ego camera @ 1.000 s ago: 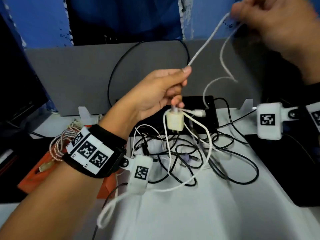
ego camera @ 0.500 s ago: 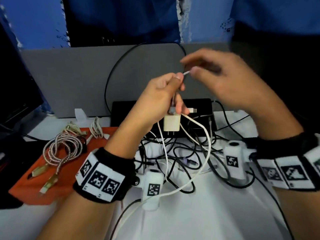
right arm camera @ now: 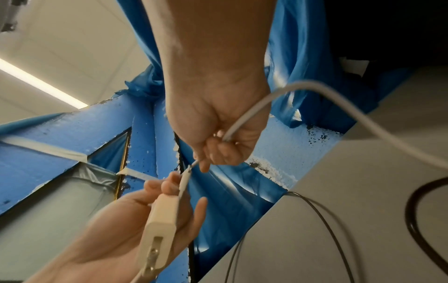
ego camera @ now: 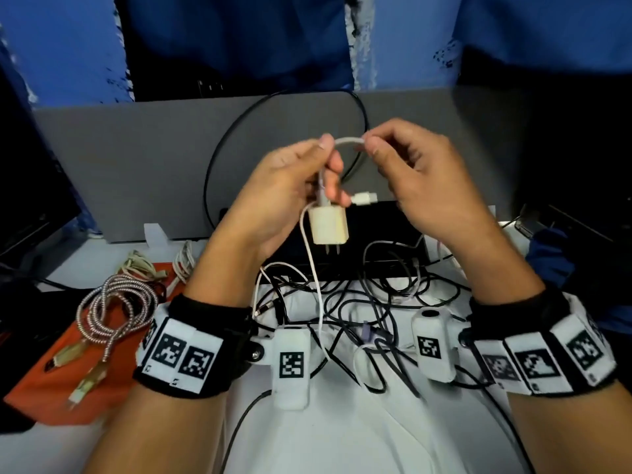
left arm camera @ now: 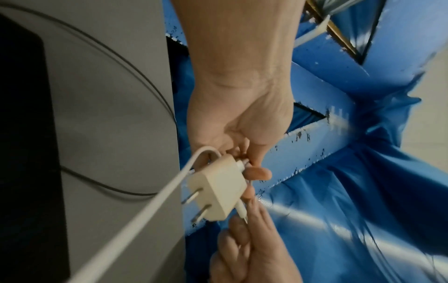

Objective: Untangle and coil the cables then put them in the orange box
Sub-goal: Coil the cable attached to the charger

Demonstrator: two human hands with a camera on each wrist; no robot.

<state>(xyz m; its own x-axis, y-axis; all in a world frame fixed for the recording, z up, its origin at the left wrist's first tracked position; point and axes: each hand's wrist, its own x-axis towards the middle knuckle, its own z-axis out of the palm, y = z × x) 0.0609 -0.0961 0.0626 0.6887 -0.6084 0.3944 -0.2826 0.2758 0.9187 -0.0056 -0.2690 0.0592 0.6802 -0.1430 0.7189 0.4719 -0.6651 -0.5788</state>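
Note:
My left hand (ego camera: 325, 159) holds a white cable (ego camera: 349, 141) just above its cream wall charger (ego camera: 328, 229), which hangs prongs down; the cable's loose plug end (ego camera: 366, 199) sticks out beside my fingers. My right hand (ego camera: 371, 147) pinches the same cable a short span to the right. In the left wrist view my left hand (left arm camera: 244, 159) grips at the charger (left arm camera: 215, 187). In the right wrist view my right hand (right arm camera: 206, 159) pinches the cable (right arm camera: 315, 92) above the charger (right arm camera: 160, 220). The orange box (ego camera: 37, 388) lies at the left and holds a coiled braided cable (ego camera: 116, 302).
A tangle of black and white cables (ego camera: 359, 302) covers the white table (ego camera: 342, 439) under my hands. A black device (ego camera: 376, 234) and a grey board (ego camera: 136, 165) stand behind. A thin black cable (ego camera: 219, 159) loops over the board. Dark objects sit at both sides.
My right hand came down from the upper right to my left hand and now pinches the white cable close to it. The long raised stretch of cable is gone.

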